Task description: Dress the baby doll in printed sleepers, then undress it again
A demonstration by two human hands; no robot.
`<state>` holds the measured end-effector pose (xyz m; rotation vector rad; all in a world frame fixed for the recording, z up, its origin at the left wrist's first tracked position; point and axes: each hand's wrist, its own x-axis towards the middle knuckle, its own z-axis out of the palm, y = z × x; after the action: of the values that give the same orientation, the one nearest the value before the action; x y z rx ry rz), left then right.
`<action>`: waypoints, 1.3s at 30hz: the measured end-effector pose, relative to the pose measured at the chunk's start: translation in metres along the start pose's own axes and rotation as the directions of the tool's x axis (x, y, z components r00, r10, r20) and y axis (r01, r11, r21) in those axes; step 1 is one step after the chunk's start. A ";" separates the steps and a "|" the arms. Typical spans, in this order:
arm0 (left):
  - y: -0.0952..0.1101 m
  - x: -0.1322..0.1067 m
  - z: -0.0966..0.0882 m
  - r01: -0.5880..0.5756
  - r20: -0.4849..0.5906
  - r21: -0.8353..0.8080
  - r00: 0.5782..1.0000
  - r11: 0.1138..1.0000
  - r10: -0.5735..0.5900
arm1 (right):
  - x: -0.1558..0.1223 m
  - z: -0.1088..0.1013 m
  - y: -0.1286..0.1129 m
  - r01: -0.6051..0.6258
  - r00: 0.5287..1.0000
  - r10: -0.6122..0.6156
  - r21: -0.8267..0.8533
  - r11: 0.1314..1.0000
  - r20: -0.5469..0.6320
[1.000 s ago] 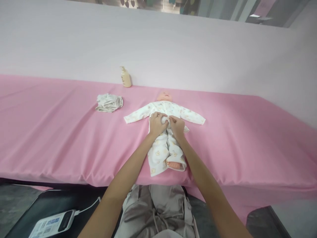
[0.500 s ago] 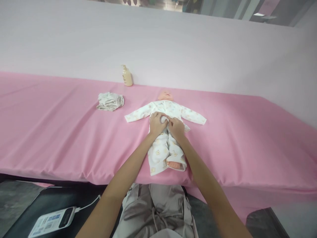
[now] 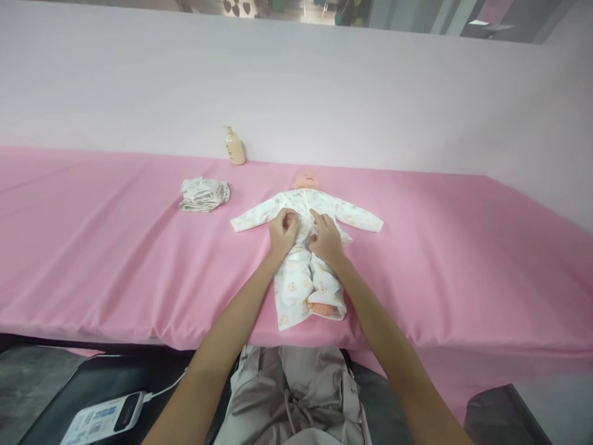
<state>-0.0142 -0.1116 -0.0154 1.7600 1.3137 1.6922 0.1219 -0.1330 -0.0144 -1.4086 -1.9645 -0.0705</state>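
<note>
Head view: doll (image 3: 300, 281) lengthwise, head pointing away.

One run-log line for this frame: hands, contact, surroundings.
left hand: pinching romper front | right hand: pinching romper front | romper: on baby doll, flat on pink table cover | nearby: folded cloth, pump bottle

The soft cotton baby romper (image 3: 301, 284) is white, dotted with small yellow and orange prints, against the plain bright pink cloth of the counter (image 3: 115, 259). The small plastic pump bottle (image 3: 235, 148) is creamy yellow, the crumpled fabric bundle (image 3: 204, 193) off-white with faint markings, the doll's round head (image 3: 306, 181) peach.
</note>
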 end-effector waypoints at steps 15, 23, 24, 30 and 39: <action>-0.006 -0.004 -0.013 -0.326 0.274 0.242 0.927 0.914 0.258 | -0.005 0.000 -0.015 -0.101 0.992 0.122 0.624 0.775 0.009; -0.029 0.004 -0.027 -0.290 0.177 0.336 0.954 0.896 0.242 | 0.006 -0.021 0.014 -0.419 0.805 0.580 0.574 0.704 -0.123; -0.034 0.006 -0.027 -0.194 0.103 0.384 0.981 0.903 0.167 | 0.006 -0.021 0.021 -0.490 0.776 0.622 0.526 0.695 -0.100; -0.047 0.016 -0.023 0.157 0.046 0.302 0.983 0.940 -0.179 | 0.005 -0.011 0.043 -0.645 0.749 0.648 0.381 0.663 0.140; -0.018 0.019 -0.028 0.045 0.023 0.516 0.998 0.855 -0.066 | 0.002 -0.011 0.037 -0.620 0.775 0.628 0.270 0.737 0.069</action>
<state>-0.0496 -0.0962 -0.0125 1.9916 1.9144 1.3371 0.1589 -0.1208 -0.0175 -1.7809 -1.3118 0.4803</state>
